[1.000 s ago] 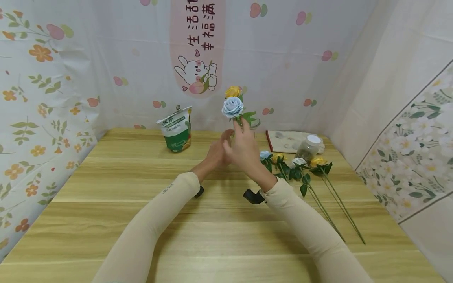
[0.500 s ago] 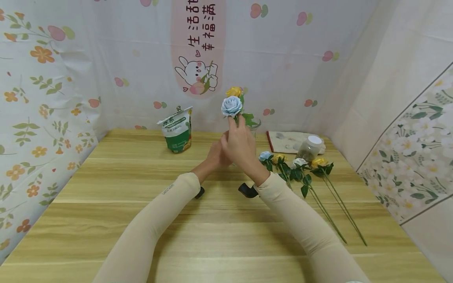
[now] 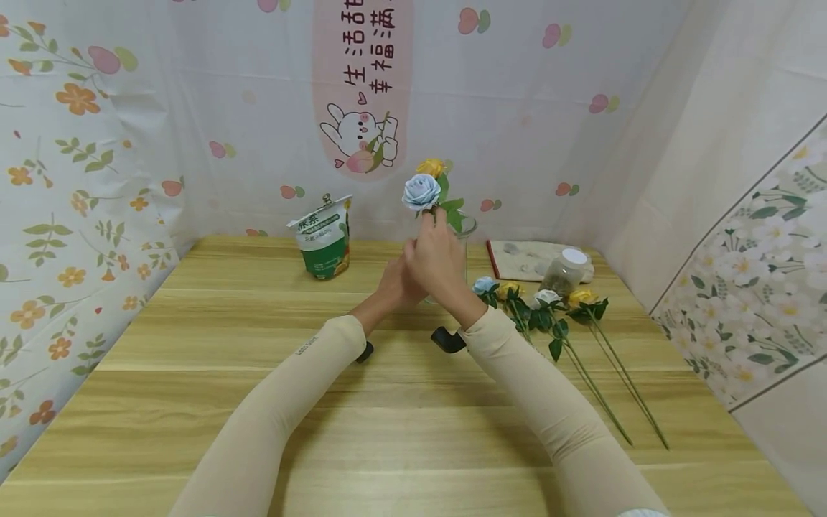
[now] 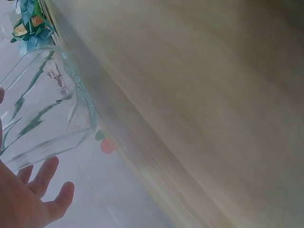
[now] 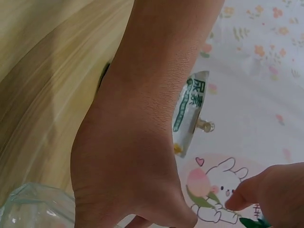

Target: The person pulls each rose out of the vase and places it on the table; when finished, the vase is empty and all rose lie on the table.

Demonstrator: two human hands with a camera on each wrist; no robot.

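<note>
In the head view, the right hand (image 3: 441, 260) pinches a light blue artificial rose (image 3: 421, 192) just under its bloom. A yellow rose (image 3: 431, 167) stands behind it, with green leaves. The left hand (image 3: 395, 284) is close below and left of the right hand, its fingertips hidden there. The left wrist view shows loosely bent fingers of the left hand (image 4: 33, 199) beside a clear glass vase (image 4: 78, 102); its thumb's grip is hidden. In the right wrist view, the left forearm and hand (image 5: 128, 161) cross before the camera, with part of the right hand (image 5: 273, 194) at the right.
Several artificial roses (image 3: 545, 298) lie on the wooden table (image 3: 388, 431) at right. Behind them are a jar with a white lid (image 3: 563, 269) and a beige cloth (image 3: 526, 257). A clipped green-and-white bag (image 3: 325, 240) stands at the back left. Printed curtains (image 3: 258, 108) enclose the table.
The right hand has moved slightly left and its fingers have closed in under the blue rose, which has shifted slightly left and up. The left hand has barely moved.
</note>
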